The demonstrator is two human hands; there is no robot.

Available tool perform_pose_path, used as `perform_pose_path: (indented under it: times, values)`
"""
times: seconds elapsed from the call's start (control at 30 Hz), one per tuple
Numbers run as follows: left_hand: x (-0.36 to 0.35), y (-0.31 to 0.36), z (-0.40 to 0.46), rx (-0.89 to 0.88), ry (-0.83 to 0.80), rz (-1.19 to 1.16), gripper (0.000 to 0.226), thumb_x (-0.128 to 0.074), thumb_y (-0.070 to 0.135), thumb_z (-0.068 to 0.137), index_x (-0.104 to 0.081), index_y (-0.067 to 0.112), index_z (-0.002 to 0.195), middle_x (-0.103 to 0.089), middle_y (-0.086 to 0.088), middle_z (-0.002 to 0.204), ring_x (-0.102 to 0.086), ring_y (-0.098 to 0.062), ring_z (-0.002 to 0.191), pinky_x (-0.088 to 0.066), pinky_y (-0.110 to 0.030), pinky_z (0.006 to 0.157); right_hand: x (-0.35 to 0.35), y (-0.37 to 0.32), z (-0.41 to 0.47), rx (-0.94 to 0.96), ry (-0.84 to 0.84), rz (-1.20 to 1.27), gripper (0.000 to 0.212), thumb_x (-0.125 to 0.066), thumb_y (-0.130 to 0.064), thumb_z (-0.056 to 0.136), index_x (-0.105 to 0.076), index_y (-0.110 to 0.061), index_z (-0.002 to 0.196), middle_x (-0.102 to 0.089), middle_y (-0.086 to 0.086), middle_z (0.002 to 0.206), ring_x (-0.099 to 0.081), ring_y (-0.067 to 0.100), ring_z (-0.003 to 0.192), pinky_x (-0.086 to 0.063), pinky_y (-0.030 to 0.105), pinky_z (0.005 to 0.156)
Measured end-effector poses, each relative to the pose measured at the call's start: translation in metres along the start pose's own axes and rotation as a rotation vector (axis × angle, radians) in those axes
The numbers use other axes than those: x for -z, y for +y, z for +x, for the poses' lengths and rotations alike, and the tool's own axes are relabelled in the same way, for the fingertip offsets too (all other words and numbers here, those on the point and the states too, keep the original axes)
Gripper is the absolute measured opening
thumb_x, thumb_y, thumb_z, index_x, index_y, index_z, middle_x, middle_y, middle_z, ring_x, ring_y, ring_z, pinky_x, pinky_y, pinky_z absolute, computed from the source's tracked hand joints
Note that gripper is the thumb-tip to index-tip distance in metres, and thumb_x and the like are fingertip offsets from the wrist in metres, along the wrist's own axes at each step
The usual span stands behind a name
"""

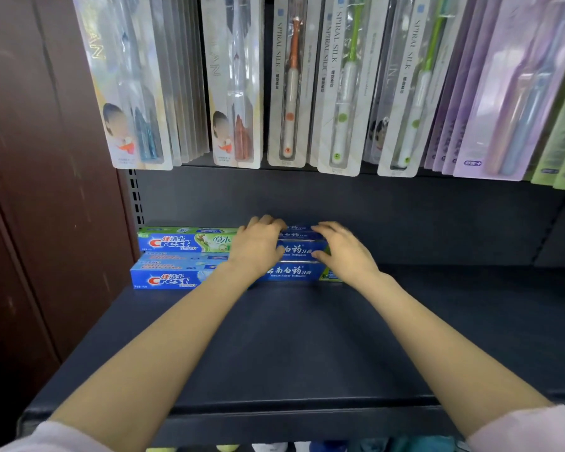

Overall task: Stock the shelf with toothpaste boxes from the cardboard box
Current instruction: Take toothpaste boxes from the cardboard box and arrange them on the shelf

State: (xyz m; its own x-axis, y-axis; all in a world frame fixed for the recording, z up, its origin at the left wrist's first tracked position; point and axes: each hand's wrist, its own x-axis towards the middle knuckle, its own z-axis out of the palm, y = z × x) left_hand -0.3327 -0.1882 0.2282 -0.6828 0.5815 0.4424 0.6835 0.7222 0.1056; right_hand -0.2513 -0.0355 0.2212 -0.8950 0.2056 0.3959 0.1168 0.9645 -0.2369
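Note:
On the dark shelf (291, 337), at the back left, lie Crest toothpaste boxes: a green-topped one (183, 239) behind and a blue one (173, 275) in front. To their right sits a stack of dark blue toothpaste boxes (299, 249) with white lettering. My left hand (258, 243) grips the left part of the upper blue box, fingers curled over its top. My right hand (343, 247) grips its right end, thumb on the front face. The cardboard box is out of view.
Packaged toothbrushes (291, 79) hang in rows above the shelf, their lower ends just over the back of it. A dark red wall panel (40, 190) stands at the left. The shelf's front edge (274, 419) is near my forearms.

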Motion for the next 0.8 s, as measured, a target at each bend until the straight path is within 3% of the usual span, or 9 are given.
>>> perform_pose_path:
  times: [0.17, 0.3, 0.37, 0.5, 0.63, 0.8]
  values:
    - [0.004, 0.021, -0.02, -0.026, 0.107, -0.09, 0.034, -0.051, 0.022, 0.091, -0.053, 0.016, 0.124, -0.054, -0.007, 0.124, -0.047, -0.027, 0.116, -0.04, -0.038, 0.09, 0.017, -0.002, -0.03, -0.008, 0.085, 0.048, 0.037, -0.055, -0.025, 0.093, -0.052, -0.016, 0.13, -0.048, 0.003, 0.128, -0.043, 0.021, 0.119, -0.043, 0.037, 0.096]
    - [0.007, 0.055, -0.044, 0.044, 0.042, -0.336, 0.016, -0.052, 0.02, 0.088, -0.062, 0.016, 0.1, -0.066, -0.001, 0.102, -0.058, -0.023, 0.098, -0.047, -0.034, 0.075, 0.036, 0.005, -0.068, -0.063, 0.101, 0.119, 0.021, -0.053, -0.022, 0.094, -0.063, -0.016, 0.111, -0.056, 0.002, 0.101, -0.056, 0.022, 0.097, -0.049, 0.037, 0.085]
    - [0.007, 0.081, -0.055, 0.018, -0.011, -0.392, 0.012, -0.054, 0.021, 0.086, -0.063, 0.016, 0.091, -0.067, -0.001, 0.093, -0.06, -0.023, 0.092, -0.05, -0.034, 0.077, 0.047, 0.017, -0.095, -0.109, 0.102, 0.192, 0.017, -0.053, -0.018, 0.092, -0.067, -0.017, 0.101, -0.061, 0.002, 0.094, -0.058, 0.021, 0.088, -0.05, 0.038, 0.083]
    - [0.005, 0.15, -0.085, -0.072, -0.082, -0.496, 0.008, -0.058, 0.02, 0.087, -0.063, 0.016, 0.082, -0.062, 0.001, 0.079, -0.06, -0.016, 0.076, -0.046, -0.027, 0.072, 0.075, 0.052, -0.162, -0.152, 0.052, 0.291, 0.016, -0.052, -0.016, 0.093, -0.068, -0.015, 0.096, -0.066, 0.001, 0.089, -0.058, 0.015, 0.085, -0.045, 0.026, 0.075]
    - [-0.007, 0.226, -0.126, -0.107, -0.171, -0.601, 0.009, -0.058, 0.017, 0.088, -0.063, 0.013, 0.081, -0.068, -0.003, 0.073, -0.055, -0.005, 0.049, -0.047, -0.025, 0.066, 0.095, 0.096, -0.23, -0.157, 0.003, 0.309, 0.015, -0.053, -0.015, 0.093, -0.068, -0.014, 0.095, -0.067, 0.0, 0.086, -0.06, 0.013, 0.082, -0.047, 0.027, 0.076]
    - [-0.034, 0.304, -0.185, -0.031, -0.241, -0.625, 0.01, -0.058, 0.016, 0.087, -0.065, 0.011, 0.083, -0.068, -0.001, 0.072, -0.055, -0.005, 0.054, -0.051, -0.028, 0.069, 0.108, 0.152, -0.307, -0.165, -0.116, 0.221, 0.016, -0.055, -0.016, 0.09, -0.069, -0.015, 0.096, -0.069, 0.001, 0.089, -0.061, 0.017, 0.083, -0.041, 0.024, 0.07]
